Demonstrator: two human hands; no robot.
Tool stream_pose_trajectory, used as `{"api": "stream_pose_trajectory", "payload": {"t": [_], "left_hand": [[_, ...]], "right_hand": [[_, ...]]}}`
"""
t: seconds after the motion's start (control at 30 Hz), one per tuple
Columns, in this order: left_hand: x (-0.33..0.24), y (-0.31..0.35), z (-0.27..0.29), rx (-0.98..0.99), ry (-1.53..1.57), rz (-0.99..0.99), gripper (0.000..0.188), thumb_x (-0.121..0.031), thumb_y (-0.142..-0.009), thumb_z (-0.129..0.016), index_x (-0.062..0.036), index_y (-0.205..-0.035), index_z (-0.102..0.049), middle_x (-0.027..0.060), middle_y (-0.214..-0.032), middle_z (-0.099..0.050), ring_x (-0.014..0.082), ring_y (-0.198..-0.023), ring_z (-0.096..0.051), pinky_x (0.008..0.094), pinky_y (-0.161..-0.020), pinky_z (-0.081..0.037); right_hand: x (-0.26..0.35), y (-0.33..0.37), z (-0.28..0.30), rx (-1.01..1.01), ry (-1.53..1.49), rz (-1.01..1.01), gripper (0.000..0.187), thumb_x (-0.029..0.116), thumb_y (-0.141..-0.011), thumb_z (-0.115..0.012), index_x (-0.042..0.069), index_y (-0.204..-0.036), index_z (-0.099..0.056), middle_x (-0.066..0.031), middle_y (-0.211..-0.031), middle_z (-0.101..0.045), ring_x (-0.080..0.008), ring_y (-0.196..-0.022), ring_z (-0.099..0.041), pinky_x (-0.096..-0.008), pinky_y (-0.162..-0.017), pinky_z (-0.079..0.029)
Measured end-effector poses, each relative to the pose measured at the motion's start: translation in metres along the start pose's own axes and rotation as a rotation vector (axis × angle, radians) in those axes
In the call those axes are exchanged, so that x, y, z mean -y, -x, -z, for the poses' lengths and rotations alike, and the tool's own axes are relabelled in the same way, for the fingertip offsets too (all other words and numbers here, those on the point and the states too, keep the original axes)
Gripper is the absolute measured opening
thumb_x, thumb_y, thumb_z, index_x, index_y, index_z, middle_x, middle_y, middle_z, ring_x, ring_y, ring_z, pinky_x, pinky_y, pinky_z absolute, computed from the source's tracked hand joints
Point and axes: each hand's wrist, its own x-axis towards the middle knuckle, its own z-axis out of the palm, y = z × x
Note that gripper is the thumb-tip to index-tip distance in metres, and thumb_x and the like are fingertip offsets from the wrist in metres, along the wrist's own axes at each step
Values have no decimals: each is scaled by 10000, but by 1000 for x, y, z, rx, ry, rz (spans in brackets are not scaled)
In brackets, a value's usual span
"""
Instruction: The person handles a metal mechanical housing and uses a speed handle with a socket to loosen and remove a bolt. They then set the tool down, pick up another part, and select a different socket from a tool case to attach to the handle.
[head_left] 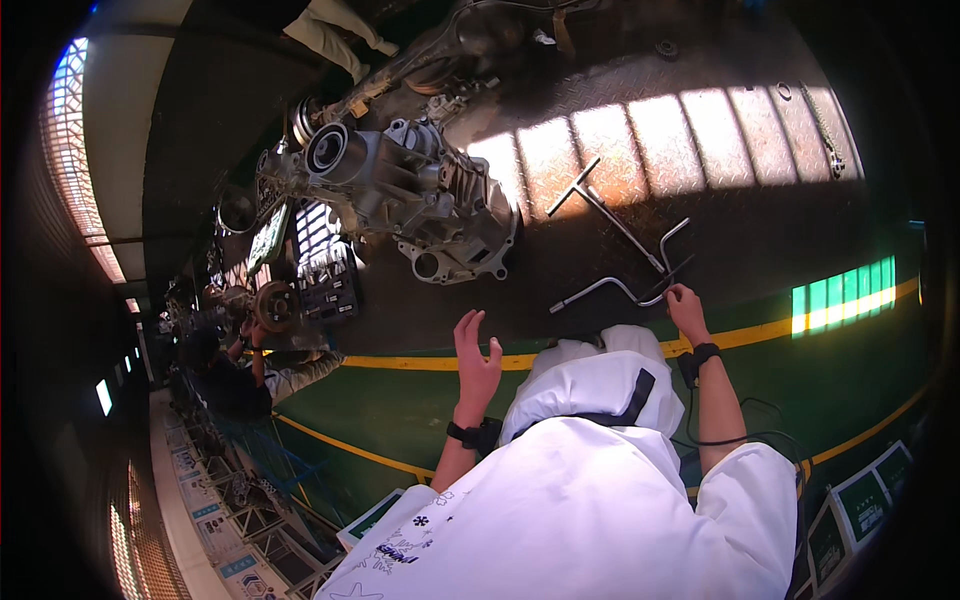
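My left hand point(475, 355) is raised, with its fingers apart and nothing in them, just in front of the metal workbench point(480, 310). Near the bench's front edge, my right hand point(686, 312) pinches the bent middle of a crank-shaped speed wrench point(600, 286). A thin dark piece point(680, 270) shows by those fingertips; its kind is unclear. Behind the speed wrench lies a T-handle wrench point(620, 225), its shaft slanting toward my right hand. Beyond my left hand sits a large grey gearbox housing point(430, 200) with a round opening at its upper left.
Left of the housing stands a dark socket tray point(328, 285). Farther left, another person point(225, 370) handles a round metal part point(275, 305). A chain point(825, 130) and a ring point(784, 91) lie at the far right. Behind my right arm hangs a black cable point(750, 437).
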Motion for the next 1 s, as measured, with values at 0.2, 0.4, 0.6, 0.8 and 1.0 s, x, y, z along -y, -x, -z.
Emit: {"api": "stream_pose_trajectory", "payload": {"t": [0.2,0.4,0.6,0.8,1.0], "left_hand": [[-46,-59,37,-208,64,-20,567,0,-879,-589,-11,-1411,-395,148,-1431,-377,289,-1326,-403,402,-1074,-378],[-78,-122,77,-423,34,-87,694,-12,-878,-628,-17,-1477,-277,142,-1483,-304,289,-1379,-343,435,-1122,-326],[-111,-185,116,-571,27,-198,771,-74,-877,-682,-10,-1497,-228,143,-1543,-243,272,-1417,-286,433,-1161,-244],[-117,-232,126,-592,121,-239,858,-154,-850,-763,-12,-1503,-225,166,-1512,-353,276,-1388,-352,396,-1161,-239],[-117,-260,130,-632,150,-189,876,-109,-769,-837,1,-1454,-302,156,-1422,-458,253,-1288,-465,364,-1089,-372]], "right_hand": [[155,-4,-8,241,-63,312,199,212,-924,-565,58,-961,-685,-154,-840,-700,-325,-806,-685,-407,-708,-526],[295,-3,-44,447,-131,695,263,231,-897,-588,48,-1084,-614,-150,-970,-661,-349,-929,-639,-431,-797,-510],[370,0,-80,422,-150,824,696,314,-894,-663,-25,-1416,-351,-239,-1238,-560,-363,-1003,-642,-418,-861,-514],[401,-5,-95,125,109,915,516,430,-805,-740,2,-1003,-531,-123,-771,-631,-314,-766,-656,-410,-629,-519],[417,-15,-92,124,252,937,456,446,-778,-750,30,-861,-583,-119,-690,-640,-305,-691,-664,-398,-593,-518]]}}
